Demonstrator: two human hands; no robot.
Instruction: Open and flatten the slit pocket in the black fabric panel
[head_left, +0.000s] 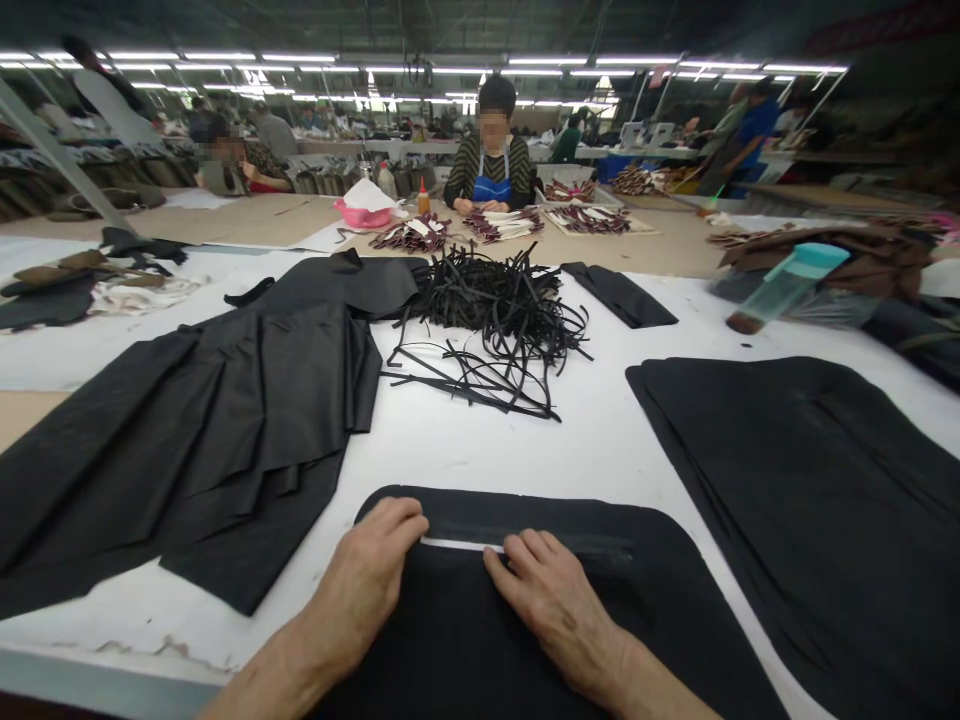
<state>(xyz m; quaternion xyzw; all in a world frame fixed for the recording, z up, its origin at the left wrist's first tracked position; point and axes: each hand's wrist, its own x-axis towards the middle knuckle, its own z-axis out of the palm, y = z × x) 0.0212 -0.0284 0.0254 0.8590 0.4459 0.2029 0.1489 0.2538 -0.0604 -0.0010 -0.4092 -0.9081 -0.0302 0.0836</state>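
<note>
A black panel (450, 630) with rounded far corners lies flat in front of me, its material looking like leather or fabric. A narrow white line (461, 545) runs across it near the far edge; whether it is a strip on top or a slot, I cannot tell. My left hand (379, 555) is closed at the left end of this line, its fingertips pinched on the panel. At the other end my right hand (551, 590) has curled fingers pressed together against the panel. A dull shiny band (592, 548) continues to the right of that hand.
Black panels (247, 400) lie overlapped at left, and more black panels (810, 480) are stacked at right. Beyond sits a tangled heap of thin black strips (499, 300). A bottle with a turquoise lid (787, 285) stands at right. Across the table a person (491, 160) works.
</note>
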